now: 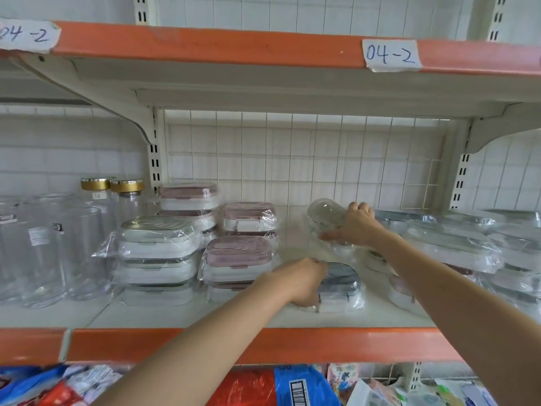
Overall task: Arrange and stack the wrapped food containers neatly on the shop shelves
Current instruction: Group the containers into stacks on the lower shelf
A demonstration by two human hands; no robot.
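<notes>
Left hand (304, 281) grips the near left end of a grey-lidded wrapped container (341, 284), fingers curled over its edge; the container sits flat on the shelf board (205, 316), near the front, in the gap between the two stocked groups. Right hand (355, 224) is clamped on a clear wrapped container (325, 219), fingers over the top and thumb stretched along the near side; it is tilted, lid facing left and away, and appears lifted off the board, though the blur around it makes contact underneath impossible to judge. To the left, pink-lidded stacks (237, 259) and a grey-and-white stack (156, 250) stand fairly square, loose film flaring at their corners. To the right, a heap of wrapped containers (450, 244) lies overlapped and uneven. Glass jars (44, 250) fill the far left of the shelf. Judgement: sorting is partly done, the right side not yet. Risks: the film is slick, so the tilted container could slip from the one-handed hold; setting it down askew on the grey lid would leave an unstable stack; the right forearm passes close over the heap and could drag a wrapper and shift it; loose film may snag between stacked pieces.
</notes>
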